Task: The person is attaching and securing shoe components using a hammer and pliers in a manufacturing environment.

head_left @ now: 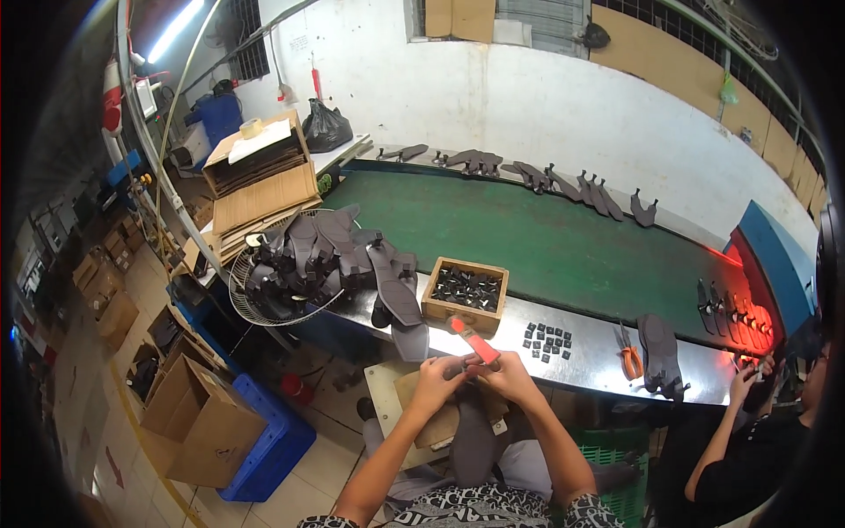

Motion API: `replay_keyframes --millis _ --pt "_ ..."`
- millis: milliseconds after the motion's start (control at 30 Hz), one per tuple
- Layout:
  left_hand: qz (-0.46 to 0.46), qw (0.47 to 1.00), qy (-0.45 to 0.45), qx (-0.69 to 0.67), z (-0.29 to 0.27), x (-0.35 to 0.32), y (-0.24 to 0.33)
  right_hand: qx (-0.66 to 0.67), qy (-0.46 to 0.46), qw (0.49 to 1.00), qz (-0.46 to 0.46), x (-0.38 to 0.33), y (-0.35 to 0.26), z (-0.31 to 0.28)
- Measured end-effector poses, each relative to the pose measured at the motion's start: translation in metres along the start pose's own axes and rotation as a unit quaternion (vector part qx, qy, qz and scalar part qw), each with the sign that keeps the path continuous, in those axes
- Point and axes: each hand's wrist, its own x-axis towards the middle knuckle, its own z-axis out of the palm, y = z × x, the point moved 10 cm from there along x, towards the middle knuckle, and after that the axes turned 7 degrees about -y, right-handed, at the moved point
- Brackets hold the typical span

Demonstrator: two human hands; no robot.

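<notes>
My left hand (435, 384) is closed at the top end of a dark grey shoe sole (473, 444), which hangs down over my lap. Close against it, my right hand (508, 378) is closed around a red tool (475, 341) whose far end points up toward the wooden box; its exact kind is unclear. The fingers of both hands meet at the sole's end and partly hide it. Just beyond stands the wooden box (429, 310), filled with small black parts. Several small black square pieces (547, 341) lie in rows to its right on the metal ledge.
A wire basket (239, 295) heaped with dark soles stands left. Orange-handled pliers (631, 361) and a stack of soles (658, 352) lie right. Behind runs a green conveyor belt (528, 231). A co-worker's arm (715, 440) reaches in at right; a blue crate (268, 449) sits on the floor.
</notes>
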Motion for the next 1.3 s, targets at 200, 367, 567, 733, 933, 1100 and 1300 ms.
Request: replay_keyframes --millis 200,367,567,733,933,1100,1300 --pt "-0.030 0.998 -0.052 -0.035 0.003 0.000 -0.004 -0.039 -0.003 0.999 -0.016 0.002 -0.011 -0.003" --pt "-0.015 0.999 -0.037 -0.011 0.002 -0.005 -0.011 -0.091 -0.024 0.995 -0.036 -0.001 -0.029 0.003" --pt "-0.042 0.997 -0.012 -0.059 -0.002 -0.007 0.003 -0.158 -0.002 0.982 -0.101 -0.005 -0.042 0.000" --pt "-0.062 0.991 -0.010 -0.117 -0.007 -0.001 0.010 -0.187 0.035 0.975 -0.117 -0.009 -0.061 -0.003" --pt "-0.038 0.988 -0.019 -0.150 -0.005 -0.002 0.008 -0.003 0.133 0.989 0.057 -0.063 -0.099 -0.031" --pt "-0.038 0.986 -0.024 -0.160 -0.004 -0.004 0.010 -0.126 0.125 0.984 -0.012 -0.084 -0.117 -0.006" --pt "-0.101 0.983 -0.063 -0.142 0.002 -0.008 0.003 -0.134 0.157 0.977 -0.047 -0.093 -0.131 -0.011"
